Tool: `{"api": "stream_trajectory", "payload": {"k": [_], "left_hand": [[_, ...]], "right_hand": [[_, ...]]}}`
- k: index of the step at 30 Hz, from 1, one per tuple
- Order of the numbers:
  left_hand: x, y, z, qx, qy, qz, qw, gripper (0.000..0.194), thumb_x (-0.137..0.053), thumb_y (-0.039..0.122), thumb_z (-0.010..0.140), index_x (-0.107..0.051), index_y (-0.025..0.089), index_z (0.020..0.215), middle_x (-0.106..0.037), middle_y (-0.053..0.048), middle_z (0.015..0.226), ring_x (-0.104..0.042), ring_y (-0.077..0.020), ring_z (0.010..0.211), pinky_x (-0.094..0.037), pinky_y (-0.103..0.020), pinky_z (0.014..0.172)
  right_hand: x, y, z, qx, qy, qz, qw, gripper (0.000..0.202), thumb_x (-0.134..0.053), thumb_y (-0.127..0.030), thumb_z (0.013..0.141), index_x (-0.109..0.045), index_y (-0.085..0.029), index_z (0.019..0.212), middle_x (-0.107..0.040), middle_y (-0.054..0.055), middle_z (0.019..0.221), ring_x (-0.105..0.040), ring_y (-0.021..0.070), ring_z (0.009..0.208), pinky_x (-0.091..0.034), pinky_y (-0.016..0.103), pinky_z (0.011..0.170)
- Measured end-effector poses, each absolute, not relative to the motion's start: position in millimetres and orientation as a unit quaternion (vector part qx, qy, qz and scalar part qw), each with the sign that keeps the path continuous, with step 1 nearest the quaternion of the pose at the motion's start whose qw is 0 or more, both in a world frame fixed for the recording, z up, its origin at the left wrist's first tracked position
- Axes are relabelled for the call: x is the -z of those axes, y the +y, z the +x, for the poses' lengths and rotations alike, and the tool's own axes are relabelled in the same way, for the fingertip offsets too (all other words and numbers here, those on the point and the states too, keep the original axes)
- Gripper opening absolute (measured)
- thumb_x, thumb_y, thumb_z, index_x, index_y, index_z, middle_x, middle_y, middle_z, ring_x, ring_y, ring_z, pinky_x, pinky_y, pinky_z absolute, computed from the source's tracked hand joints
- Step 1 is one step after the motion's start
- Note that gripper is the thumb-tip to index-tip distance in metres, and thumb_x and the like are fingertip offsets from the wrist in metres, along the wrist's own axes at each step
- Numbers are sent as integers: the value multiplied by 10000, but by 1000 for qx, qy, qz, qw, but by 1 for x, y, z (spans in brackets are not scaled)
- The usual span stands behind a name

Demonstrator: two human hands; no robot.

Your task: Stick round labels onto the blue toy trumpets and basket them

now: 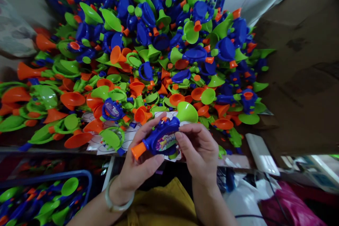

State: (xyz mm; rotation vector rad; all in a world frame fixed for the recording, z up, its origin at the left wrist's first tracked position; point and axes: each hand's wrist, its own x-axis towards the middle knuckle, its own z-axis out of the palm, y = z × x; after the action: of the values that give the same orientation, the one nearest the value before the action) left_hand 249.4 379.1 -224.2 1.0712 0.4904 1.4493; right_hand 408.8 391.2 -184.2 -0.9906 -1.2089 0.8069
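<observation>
Between my hands is a toy trumpet (162, 137) with a blue body, an orange mouthpiece and a lime green bell. A colourful round sticker shows on the face turned toward me. My left hand (141, 160) is closed around the mouthpiece side, fingers behind it and thumb below. My right hand (197, 148) has thumb and fingertips pressed at the sticker's right edge, near the bell. Beyond them, another blue trumpet (113, 109) with a purple sticker lies on the pile. White sheets with oval outlines (129, 136) lie partly under the toys.
A large heap of blue, green and orange toy trumpets (148, 53) covers the table ahead. At lower left stands a blue basket (88, 183) with more trumpets. A cardboard sheet (299, 67) rises at right, near a white box-shaped item (262, 153). Plastic bags (243, 197) sit below right.
</observation>
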Motion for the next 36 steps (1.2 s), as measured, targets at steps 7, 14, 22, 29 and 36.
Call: {"api": "stream_trajectory", "payload": {"k": [7,14,22,29,36], "left_hand": [[226,382,251,-631,221,454,589,620,-837,243,983,-669,356,1569,-565,-43,1753,-568,-315,1595,-536,-368,1284],[231,383,251,-638,224,448,585,621,-807,223,1005,-652,365,1589,-559,-44,1759,-571,-291,1592,-522,-365,1294],[227,384,258,-659,263,411,572,491,-745,206,1042,-729,406,1490,-637,-30,1691,-581,-301,1586,-499,-463,1328],[228,381,259,-676,273,413,546,504,-756,191,1029,-730,406,1484,-613,-12,1715,-532,-293,1626,-472,-444,1345],[232,379,256,-698,294,407,511,498,-777,194,1009,-736,404,1459,-646,-15,1680,-506,-317,1643,-474,-486,1341]], "right_hand": [[185,393,407,-310,-556,-437,635,147,-848,-149,934,-817,-288,973,-802,-53,833,-681,80,662,-552,165,612],[187,395,405,-293,-567,-433,637,134,-837,-147,945,-808,-271,988,-814,-38,851,-709,97,671,-560,185,601],[186,396,403,-249,-592,-438,629,165,-830,-131,958,-802,-283,1015,-824,-39,879,-737,115,726,-597,214,673],[182,398,399,-50,-687,-426,587,251,-793,-81,973,-747,-298,1090,-832,-29,919,-728,159,799,-632,305,794],[181,401,405,73,-657,-517,545,433,-823,-275,998,-656,-319,1396,-621,138,1482,-652,336,1313,-647,488,958]]}}
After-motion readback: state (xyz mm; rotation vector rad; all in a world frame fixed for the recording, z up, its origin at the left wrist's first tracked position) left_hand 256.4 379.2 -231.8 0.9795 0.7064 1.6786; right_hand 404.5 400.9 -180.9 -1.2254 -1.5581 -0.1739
